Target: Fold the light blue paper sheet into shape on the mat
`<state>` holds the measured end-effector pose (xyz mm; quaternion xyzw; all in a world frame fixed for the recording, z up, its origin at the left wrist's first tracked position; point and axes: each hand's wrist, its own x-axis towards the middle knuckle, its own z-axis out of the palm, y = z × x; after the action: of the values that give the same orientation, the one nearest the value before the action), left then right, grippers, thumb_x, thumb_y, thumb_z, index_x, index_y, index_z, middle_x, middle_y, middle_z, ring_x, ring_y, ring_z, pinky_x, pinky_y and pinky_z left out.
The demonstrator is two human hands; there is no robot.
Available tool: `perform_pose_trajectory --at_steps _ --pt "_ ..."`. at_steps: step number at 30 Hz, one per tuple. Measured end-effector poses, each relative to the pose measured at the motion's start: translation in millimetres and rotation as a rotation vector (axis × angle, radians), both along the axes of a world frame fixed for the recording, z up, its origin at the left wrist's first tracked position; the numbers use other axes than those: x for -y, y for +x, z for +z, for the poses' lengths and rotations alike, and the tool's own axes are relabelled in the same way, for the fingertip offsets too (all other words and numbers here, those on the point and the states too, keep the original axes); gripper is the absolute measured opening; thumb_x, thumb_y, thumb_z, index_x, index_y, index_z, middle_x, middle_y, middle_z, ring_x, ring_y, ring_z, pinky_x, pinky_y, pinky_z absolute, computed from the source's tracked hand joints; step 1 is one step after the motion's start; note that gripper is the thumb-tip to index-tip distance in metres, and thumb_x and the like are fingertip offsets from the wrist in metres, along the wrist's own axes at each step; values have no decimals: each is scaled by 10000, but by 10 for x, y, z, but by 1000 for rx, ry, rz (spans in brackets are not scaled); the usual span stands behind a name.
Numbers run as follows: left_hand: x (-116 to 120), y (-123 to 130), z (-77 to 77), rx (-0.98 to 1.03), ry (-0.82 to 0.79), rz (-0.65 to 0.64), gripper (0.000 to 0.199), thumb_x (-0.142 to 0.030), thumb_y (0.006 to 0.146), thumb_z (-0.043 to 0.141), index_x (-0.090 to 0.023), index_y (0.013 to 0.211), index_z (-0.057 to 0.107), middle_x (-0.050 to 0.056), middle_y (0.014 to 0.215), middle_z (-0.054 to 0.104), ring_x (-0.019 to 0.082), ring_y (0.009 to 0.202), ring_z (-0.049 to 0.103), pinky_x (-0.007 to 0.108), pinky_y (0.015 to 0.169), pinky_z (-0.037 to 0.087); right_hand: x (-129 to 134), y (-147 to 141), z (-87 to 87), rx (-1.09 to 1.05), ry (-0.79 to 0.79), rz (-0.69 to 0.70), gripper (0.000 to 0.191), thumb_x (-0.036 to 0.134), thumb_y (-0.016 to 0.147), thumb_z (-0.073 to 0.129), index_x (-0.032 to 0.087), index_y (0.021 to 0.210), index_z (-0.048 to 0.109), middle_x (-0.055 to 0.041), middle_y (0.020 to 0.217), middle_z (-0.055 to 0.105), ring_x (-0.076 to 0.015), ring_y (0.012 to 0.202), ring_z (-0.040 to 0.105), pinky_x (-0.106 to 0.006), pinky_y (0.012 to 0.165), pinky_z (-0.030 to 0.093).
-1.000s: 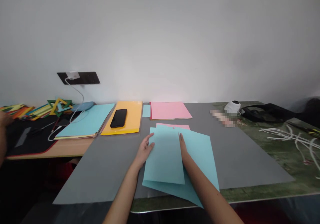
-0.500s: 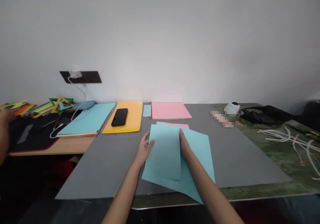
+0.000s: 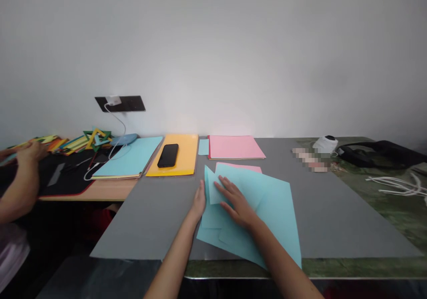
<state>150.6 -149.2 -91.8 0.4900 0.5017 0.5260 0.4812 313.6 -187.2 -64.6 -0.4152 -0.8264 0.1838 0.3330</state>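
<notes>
Right hand (image 3: 237,203) had its fingers spread and nearly straight over the folded blue paper (image 3: 212,216), nothing gripped. Left hand (image 3: 199,201) stood on edge at the paper's left side, fingers straight and together; couldn't tell if it pinched anything (contact side hidden). So the folded paper lay under the right fingers, just right of the left ones.

Progress, my judgement: partway. At least one fold looked made, but layers weren't flat or lined up, so evening them out seemed left.

Paper itself: pale blue, plain, thin-looking, a pointed flap raised near the left fingertips, lower edges skewed toward the wrists. Below it and the right forearm, a larger blue sheet (image 3: 282,219), tilted. Just past the right fingertips, a strip of pink paper (image 3: 240,167), partly covered. Farther ahead, a pink stack (image 3: 236,147); ahead-left of the left fingers, a phone (image 3: 167,155) on a yellow pack (image 3: 183,156).
</notes>
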Motion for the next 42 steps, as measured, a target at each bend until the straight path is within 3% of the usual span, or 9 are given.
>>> perform_pose_trajectory --at_steps 4,10,14,17,20,24,28,33,42 --pt "47 13 75 35 12 -185 490 -430 712 536 -194 1137 472 80 1174 520 237 1109 436 338 920 343 -31 -28 -32 -59 -105 21 435 328 852 300 307 1285 276 22 1400 142 -202 1275 120 -419 1022 140" --pt "108 39 165 75 -32 -438 538 -337 681 599 -176 1160 414 90 1092 565 225 964 532 353 801 431 -230 221 -103 -649 -559 -8 514 375 734 523 241 1217 403 -73 1088 570 -212 969 536 -373 814 418" --pt "141 38 216 76 -57 -599 502 -345 689 588 -184 1144 451 88 1077 573 228 945 541 347 787 433 -240 272 -63 -740 -765 96 474 359 672 597 214 1114 503 -52 955 625 -185 823 584 -332 735 444" --pt "151 40 207 4 -11 -549 600 -338 655 621 -210 1201 408 78 1066 570 215 933 541 323 785 424 -236 220 -72 -734 -769 117 356 350 610 649 170 914 610 -38 834 651 -187 758 595 -317 691 454" --pt "131 55 137 -65 -33 -507 767 -344 630 637 -208 1286 264 34 815 616 164 696 577 270 620 444 -258 182 -129 -783 -767 -21 320 359 550 684 145 780 627 -27 715 659 -191 644 602 -309 597 469" --pt "67 99 33 -131 -81 -402 559 -377 586 664 -143 1058 480 -45 526 521 96 455 479 199 435 350 -268 178 -178 -956 -778 -129 363 355 530 698 164 825 606 -29 716 672 -199 622 617 -317 587 485" --pt "37 123 28 -105 -94 -325 353 -394 556 679 -135 753 542 -9 564 570 102 489 502 198 450 364 -254 182 -185 -1044 -751 -162 353 358 551 690 171 832 586 -45 755 677 -213 632 626 -326 584 497" --pt "60 112 72 -77 -44 -322 329 -407 534 683 -140 686 566 13 617 610 142 558 543 221 488 403 -259 183 -192 -1056 -714 -254 386 393 549 684 171 844 574 -59 785 678 -231 676 630 -341 602 510" --pt "65 111 81 -112 -46 -317 316 -409 573 656 -126 690 579 28 639 624 142 552 541 226 495 408 -247 191 -195 -1044 -741 -251 350 384 564 680 173 826 587 -51 746 679 -219 634 629 -334 600 511"
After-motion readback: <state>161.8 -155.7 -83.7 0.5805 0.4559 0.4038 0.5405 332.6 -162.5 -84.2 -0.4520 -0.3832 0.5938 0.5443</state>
